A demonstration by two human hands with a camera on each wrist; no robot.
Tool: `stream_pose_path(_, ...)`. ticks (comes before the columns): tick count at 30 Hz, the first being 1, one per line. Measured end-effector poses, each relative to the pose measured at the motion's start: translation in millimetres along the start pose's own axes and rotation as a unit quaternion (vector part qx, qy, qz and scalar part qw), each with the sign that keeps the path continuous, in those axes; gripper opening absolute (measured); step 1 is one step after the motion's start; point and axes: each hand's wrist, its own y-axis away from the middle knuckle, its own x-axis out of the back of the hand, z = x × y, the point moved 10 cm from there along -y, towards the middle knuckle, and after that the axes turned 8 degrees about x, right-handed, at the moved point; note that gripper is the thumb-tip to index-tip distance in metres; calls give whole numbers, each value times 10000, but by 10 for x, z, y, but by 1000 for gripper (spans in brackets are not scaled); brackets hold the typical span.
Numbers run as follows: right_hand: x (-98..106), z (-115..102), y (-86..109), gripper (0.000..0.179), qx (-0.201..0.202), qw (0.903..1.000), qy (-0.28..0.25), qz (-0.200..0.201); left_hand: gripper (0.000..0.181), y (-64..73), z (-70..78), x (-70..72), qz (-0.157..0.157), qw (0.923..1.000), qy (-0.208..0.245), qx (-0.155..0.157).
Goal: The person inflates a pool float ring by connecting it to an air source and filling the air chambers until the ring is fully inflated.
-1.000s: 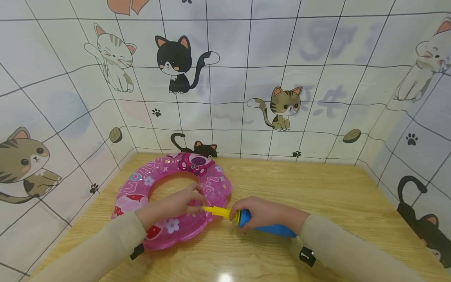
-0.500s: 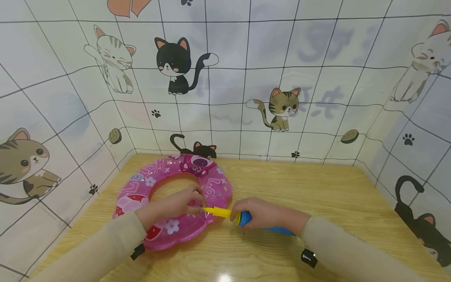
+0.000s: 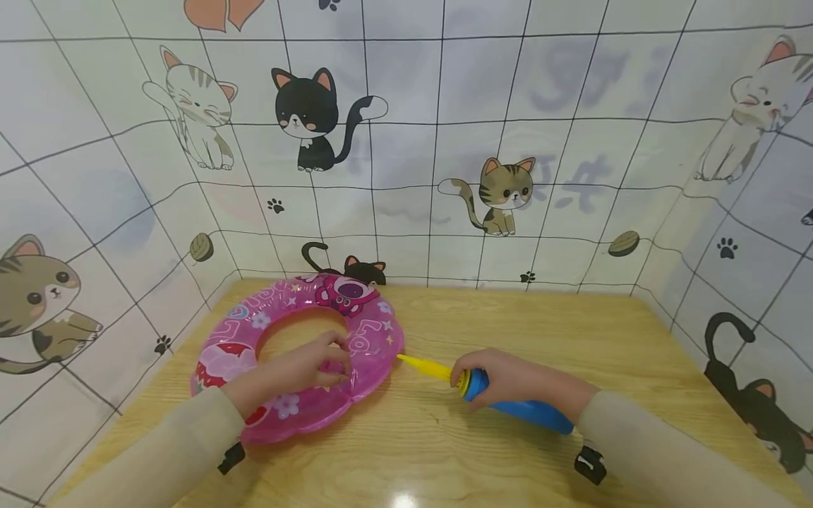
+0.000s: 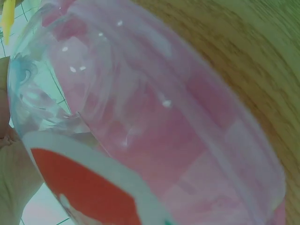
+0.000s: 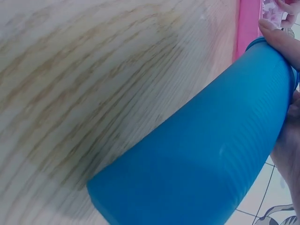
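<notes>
A pink inflated swim ring (image 3: 222, 339) with printed flowers, strawberries and a bear lies at the left of the table. My left hand (image 3: 305, 368) is on its near right part, fingers and thumb curled in a pinch on the ring's clear plastic, where the valve is hidden. My right hand (image 3: 502, 375) grips a blue hand pump (image 3: 533, 414) round its yellow-collared front end. The pump's yellow nozzle (image 3: 428, 367) points left, its tip close to the ring's right edge and apart from the left hand. In the right wrist view the blue pump body (image 5: 187, 140) slants over the table.
The wooden table (image 3: 521, 324) reaches back to a white wall sheet (image 3: 406, 141) printed with grid lines and cartoon cats. Similar sheets stand at both sides. A dark wrist strap (image 3: 591, 463) hangs under the right sleeve, another strap (image 3: 231, 458) under the left.
My right hand has drawn the pump to the right, so the nozzle tip has come away from the left hand's fingers. The left hand keeps its place on the ring. The head view has shifted slightly.
</notes>
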Motion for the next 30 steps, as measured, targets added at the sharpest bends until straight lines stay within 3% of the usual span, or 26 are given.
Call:
stream_pose_path(9,87,110,187,40,-251,9995,121,160,15,-35,16,-54,-43,9997,42,245)
stream_pose_path(30,579,385,707,60,-1087,9925,499,262,16,-77,50,-84,-156,9995,29,280)
